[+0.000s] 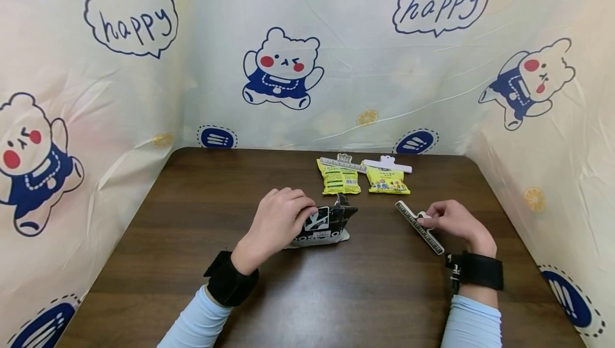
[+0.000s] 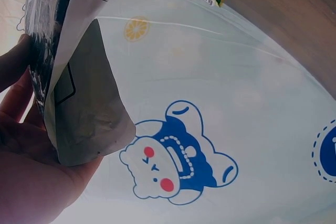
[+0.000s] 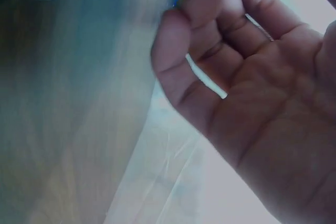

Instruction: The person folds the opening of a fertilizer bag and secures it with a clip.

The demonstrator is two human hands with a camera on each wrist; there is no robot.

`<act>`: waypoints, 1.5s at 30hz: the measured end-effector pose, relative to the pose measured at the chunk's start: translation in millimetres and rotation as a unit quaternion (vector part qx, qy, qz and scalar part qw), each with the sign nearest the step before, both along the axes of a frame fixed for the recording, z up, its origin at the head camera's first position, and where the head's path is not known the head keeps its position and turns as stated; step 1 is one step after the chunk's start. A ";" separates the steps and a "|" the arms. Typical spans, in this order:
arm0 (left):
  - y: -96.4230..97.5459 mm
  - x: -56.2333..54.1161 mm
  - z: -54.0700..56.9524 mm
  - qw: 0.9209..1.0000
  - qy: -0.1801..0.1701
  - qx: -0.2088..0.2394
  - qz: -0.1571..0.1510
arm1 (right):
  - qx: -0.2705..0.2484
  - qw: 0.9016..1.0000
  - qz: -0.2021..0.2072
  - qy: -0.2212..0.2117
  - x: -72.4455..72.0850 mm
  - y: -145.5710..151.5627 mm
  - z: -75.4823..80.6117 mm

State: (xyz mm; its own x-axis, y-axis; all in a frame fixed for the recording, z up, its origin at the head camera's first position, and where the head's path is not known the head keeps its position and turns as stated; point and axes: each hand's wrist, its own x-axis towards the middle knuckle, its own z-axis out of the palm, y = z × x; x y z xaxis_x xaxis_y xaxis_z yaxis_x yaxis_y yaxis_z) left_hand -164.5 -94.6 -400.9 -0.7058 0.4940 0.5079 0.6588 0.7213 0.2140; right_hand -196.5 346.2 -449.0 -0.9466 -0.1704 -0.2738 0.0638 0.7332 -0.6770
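Note:
My left hand (image 1: 281, 220) grips the upper edge of a black-and-pale snack pouch (image 1: 323, 230) with printed lettering, near the middle of the table. In the left wrist view the pouch's grey side (image 2: 89, 108) fans out beside the palm, and the thumb lies against its dark face. To the right, my right hand (image 1: 456, 223) pinches the handle of a ruler-marked bag clip (image 1: 419, 228) between thumb and fingertips. Its long bar slants toward the table's near right side, apart from the pouch. The right wrist view shows mostly curled fingers and palm; the clip's bar is hidden there.
Two yellow snack packets, a left one (image 1: 340, 181) and a right one (image 1: 388, 182), lie behind the pouch. Across the top of each sits a bag clip, one ruler-marked (image 1: 342, 164) and one white (image 1: 391, 166). A printed curtain (image 1: 355, 70) surrounds the brown table (image 1: 192, 220).

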 end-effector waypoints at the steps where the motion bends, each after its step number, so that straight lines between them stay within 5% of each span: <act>1: 0.0 0.0 -0.1 1.000 0.000 0.000 0.000 | -0.003 1.000 0.000 0.005 -1.2 -1.6 0.7; 15: 0.2 -0.1 0.9 1.000 0.004 0.001 -0.001 | -0.055 0.996 -0.003 0.074 -3.3 -30.0 16.1; 28: 0.0 -0.6 0.0 1.000 0.009 0.001 -0.002 | -0.064 0.990 0.039 0.119 -3.5 -54.8 29.8; 45: -0.7 -0.3 -0.9 1.000 0.009 0.001 -0.004 | -0.109 0.964 0.133 0.205 6.2 -88.9 50.2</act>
